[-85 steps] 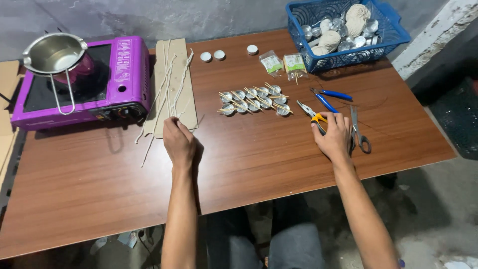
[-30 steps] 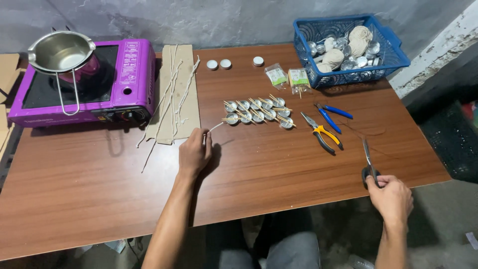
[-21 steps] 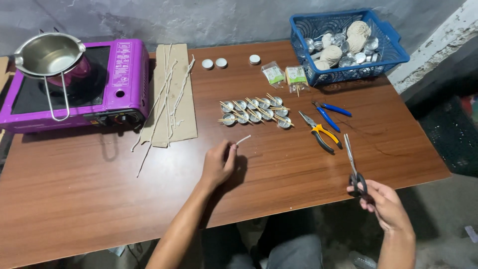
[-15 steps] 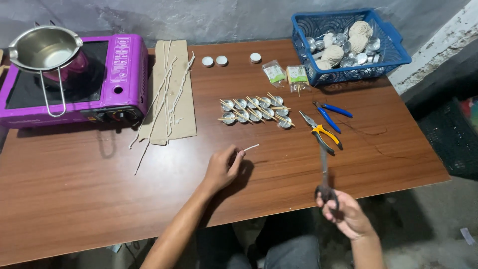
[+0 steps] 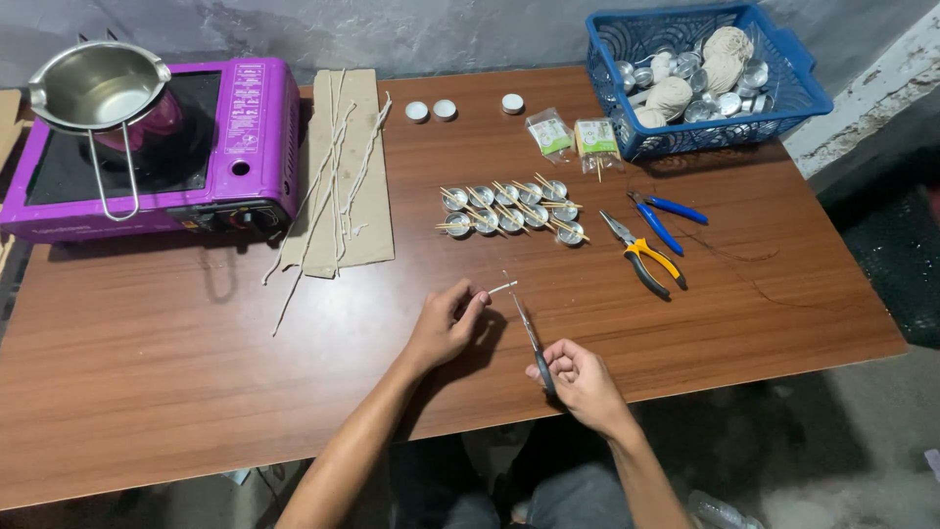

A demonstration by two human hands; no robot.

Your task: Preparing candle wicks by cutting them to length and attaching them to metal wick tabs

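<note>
My left hand (image 5: 446, 326) pinches a short white wick piece (image 5: 501, 287) just above the brown table (image 5: 176, 372), near the front middle. My right hand (image 5: 576, 377) grips the handles of a pair of scissors (image 5: 529, 333), whose blades point up and left toward the wick's free end. The two hands sit close together, a short way in front of a cluster of small metal cups with wooden sticks (image 5: 511, 208).
Yellow-handled pliers (image 5: 641, 258) and blue-handled pliers (image 5: 661, 214) lie to the right. Long white wicks rest on cardboard (image 5: 343, 176). A purple stove (image 5: 157, 157) carries a steel pot (image 5: 93, 88). A blue basket (image 5: 705, 73) stands at the back right, with two small bags (image 5: 573, 137) and three white discs (image 5: 431, 110) nearby.
My right hand picked the scissors up from beside the pliers and brought them left to the wick. My left hand drew back from the cardboard toward the front middle, holding the wick piece.
</note>
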